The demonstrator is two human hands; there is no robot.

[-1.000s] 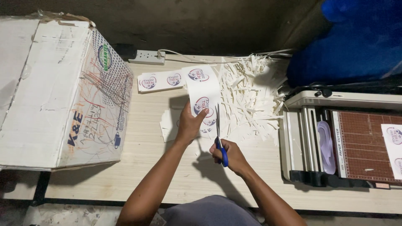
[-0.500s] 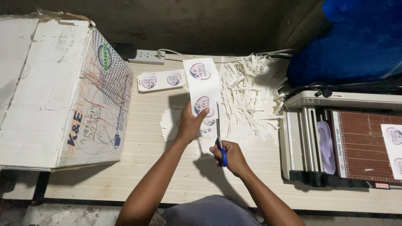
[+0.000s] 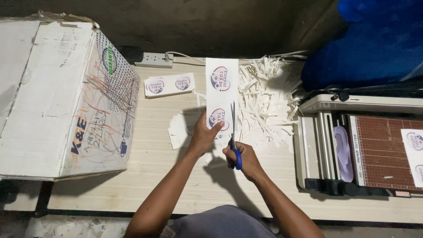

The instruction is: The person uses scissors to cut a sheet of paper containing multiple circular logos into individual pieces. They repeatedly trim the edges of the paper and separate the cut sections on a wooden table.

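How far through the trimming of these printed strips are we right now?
Done: a heap of white offcuts and a short stack of trimmed printed pieces lie on the table. In hand: the left hand holds a printed strip while the right hand runs blue-handled scissors along its right edge. Left: printed sheets on the paper cutter.
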